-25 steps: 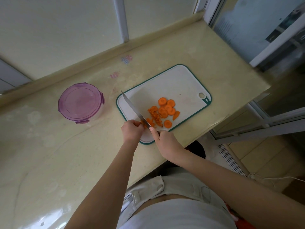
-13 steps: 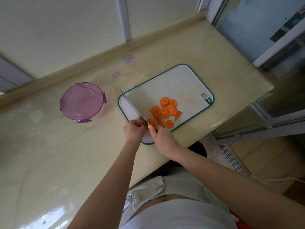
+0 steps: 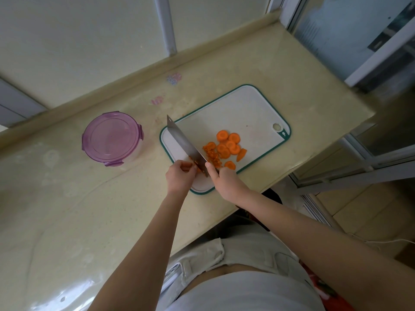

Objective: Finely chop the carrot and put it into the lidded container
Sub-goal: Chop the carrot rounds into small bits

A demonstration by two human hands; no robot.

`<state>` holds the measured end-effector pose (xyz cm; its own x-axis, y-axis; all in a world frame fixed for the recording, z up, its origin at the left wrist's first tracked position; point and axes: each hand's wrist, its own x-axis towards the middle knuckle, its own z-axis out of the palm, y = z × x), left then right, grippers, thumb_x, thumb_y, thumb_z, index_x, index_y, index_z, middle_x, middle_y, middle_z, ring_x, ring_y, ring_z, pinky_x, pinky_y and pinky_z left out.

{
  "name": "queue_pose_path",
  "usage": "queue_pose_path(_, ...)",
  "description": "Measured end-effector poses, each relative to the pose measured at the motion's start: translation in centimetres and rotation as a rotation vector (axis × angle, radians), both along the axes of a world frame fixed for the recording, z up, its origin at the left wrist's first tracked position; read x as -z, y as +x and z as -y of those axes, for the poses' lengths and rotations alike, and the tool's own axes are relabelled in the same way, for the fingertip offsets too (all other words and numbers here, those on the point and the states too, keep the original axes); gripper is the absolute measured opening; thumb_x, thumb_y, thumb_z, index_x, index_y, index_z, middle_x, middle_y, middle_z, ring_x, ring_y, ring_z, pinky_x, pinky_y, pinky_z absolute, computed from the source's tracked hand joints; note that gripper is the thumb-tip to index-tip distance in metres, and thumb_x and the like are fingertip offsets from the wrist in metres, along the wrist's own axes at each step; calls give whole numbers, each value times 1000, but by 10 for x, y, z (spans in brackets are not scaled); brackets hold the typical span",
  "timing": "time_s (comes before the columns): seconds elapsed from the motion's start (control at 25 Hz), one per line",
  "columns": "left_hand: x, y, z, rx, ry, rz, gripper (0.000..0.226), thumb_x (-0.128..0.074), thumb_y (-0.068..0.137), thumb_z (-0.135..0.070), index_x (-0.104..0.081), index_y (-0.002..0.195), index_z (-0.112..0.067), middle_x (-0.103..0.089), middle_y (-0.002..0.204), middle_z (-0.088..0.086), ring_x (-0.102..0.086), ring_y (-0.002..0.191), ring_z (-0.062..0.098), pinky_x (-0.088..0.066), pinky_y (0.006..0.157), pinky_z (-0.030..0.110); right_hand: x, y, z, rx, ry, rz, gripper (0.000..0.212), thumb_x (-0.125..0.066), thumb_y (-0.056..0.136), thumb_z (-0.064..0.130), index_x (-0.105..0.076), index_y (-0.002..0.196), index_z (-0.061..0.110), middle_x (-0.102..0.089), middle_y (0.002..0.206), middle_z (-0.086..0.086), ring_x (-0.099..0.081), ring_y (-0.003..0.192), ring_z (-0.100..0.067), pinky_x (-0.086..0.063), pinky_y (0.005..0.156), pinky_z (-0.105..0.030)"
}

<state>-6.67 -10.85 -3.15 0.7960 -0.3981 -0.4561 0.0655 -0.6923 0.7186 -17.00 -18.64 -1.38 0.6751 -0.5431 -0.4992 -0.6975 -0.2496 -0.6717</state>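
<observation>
A white cutting board (image 3: 242,108) with a green rim lies on the counter. Several orange carrot slices (image 3: 229,144) lie on it, with a small heap of finely chopped carrot (image 3: 212,157) to their left. My right hand (image 3: 224,178) grips the handle of a broad knife (image 3: 184,142), forefinger along the blade's back; the blade points away to the left. My left hand (image 3: 179,176) pinches a small carrot piece (image 3: 196,166) against the board, right beside the blade. A round container with a purple lid (image 3: 112,139) stands closed to the left of the board.
The beige counter (image 3: 67,209) ends close to my body and at the right, past the board. A raised ledge and window frames run along its far side. Two small stickers (image 3: 174,77) sit on the counter behind the board.
The knife blade has tilted so that more of its flat side shows. Both hands stay at the board's near left corner; the carrot slices have not moved.
</observation>
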Motion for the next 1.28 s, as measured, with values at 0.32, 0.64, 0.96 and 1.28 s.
queue_pose_path(0.32, -1, -1, 4, -12, 53, 1, 2, -63, 82, -10, -64, 81, -8, -61, 80, 4, -55, 79, 17, -40, 64, 22, 0, -2, 2, 0, 29, 41, 60, -29, 101, 44, -33, 52, 11, -41, 51, -2, -42, 47, -11, -30, 49, -22)
queue_pose_path(0.64, -4, -5, 6, -19, 60, 6, 10, -60, 86, -9, -67, 90, -4, -61, 84, 4, -54, 80, 15, -40, 64, 21, -14, -11, 3, -5, 12, 74, 59, -32, 101, 42, -33, 50, 13, -38, 48, 2, -38, 43, -8, -28, 44, -15)
queue_pose_path(0.96, -4, -3, 6, -34, 68, 6, 13, -57, 83, -7, -69, 86, -3, -62, 80, 3, -54, 78, 15, -39, 62, 21, -11, -13, -3, -20, 15, 51, 58, -31, 100, 45, -34, 54, 11, -39, 51, 0, -39, 47, -12, -28, 46, -17)
queue_pose_path(1.28, -2, 0, 7, -13, 73, -5, 13, -58, 83, -7, -70, 85, -4, -62, 80, 3, -55, 79, 16, -39, 67, 23, -15, -11, -7, -10, 43, 30, 60, -30, 100, 47, -55, 74, -1, -52, 65, -11, -53, 65, -24, -42, 59, -31)
